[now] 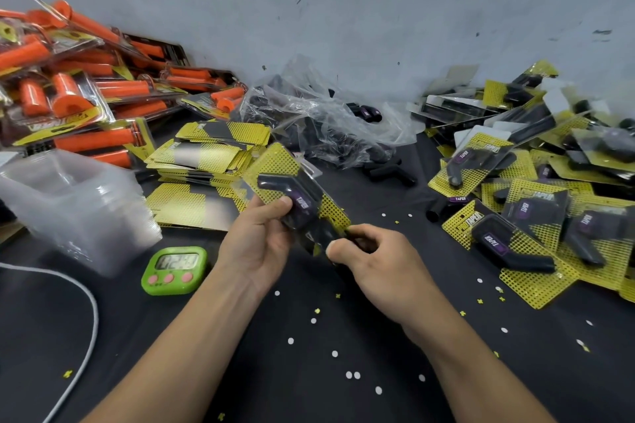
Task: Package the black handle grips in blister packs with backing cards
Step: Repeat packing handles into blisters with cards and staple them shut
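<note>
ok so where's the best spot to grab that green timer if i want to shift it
Probably the green timer by its left and right edges, coming down from above. Its face points up from the table, with the display and pink buttons across the front, so a side pinch should avoid pressing them.

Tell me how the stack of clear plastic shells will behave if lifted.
The stack of clear shells looks thin-walled and nested, so probably light and somewhat flexible. Its glossy plastic may be slippery, and loosely nested layers could slide apart if gripped only at the top.
</note>
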The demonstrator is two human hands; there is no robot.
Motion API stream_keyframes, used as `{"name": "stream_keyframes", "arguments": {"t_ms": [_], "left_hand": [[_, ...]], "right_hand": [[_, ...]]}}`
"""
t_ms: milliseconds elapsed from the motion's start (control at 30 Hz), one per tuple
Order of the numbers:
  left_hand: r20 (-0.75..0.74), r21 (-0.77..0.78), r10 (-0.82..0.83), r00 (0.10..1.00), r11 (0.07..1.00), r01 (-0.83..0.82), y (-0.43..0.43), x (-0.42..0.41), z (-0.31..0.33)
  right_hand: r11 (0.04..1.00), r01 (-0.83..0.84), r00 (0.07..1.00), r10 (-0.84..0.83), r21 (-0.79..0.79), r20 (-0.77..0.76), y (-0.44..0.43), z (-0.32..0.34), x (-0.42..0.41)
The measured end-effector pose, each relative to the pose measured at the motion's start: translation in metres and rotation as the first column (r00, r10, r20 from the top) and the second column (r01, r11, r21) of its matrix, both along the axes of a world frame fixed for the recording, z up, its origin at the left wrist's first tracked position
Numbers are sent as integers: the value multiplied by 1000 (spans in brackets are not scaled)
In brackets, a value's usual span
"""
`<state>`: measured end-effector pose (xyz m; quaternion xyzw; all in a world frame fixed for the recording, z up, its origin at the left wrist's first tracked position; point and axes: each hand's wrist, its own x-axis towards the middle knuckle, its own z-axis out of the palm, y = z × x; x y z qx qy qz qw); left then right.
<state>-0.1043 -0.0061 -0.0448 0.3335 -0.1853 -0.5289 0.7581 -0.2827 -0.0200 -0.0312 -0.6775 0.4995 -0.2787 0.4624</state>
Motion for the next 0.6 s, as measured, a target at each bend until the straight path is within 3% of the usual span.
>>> {"name": "stream_keyframes", "arguments": {"t_ms": [100,200,300,400,500,600], "left_hand": [[-116,-9,43,992,999,-45,0,16,2],[-118,1,-29,993,1000,29,4,22,3],[-10,2,-133,991,991,133,8,14,3],[58,-15,-180,982,983,181,9,11,7],[61,-43,-208,976,977,211,9,11,6],[102,-104,-290,952,948,300,12,8,5]], "right_hand": [[998,48,999,-47,44,-19,-6,1,-7],[998,54,994,-51,24,-102,-7,1,-10],[951,100,968,-161,-293,-193,-2,-2,-6],[794,163,982,-189,-586,18,10,5,-2],[830,126,988,-57,-544,143,17,9,-1],[855,8,998,29,-519,62,17,10,0]]}}
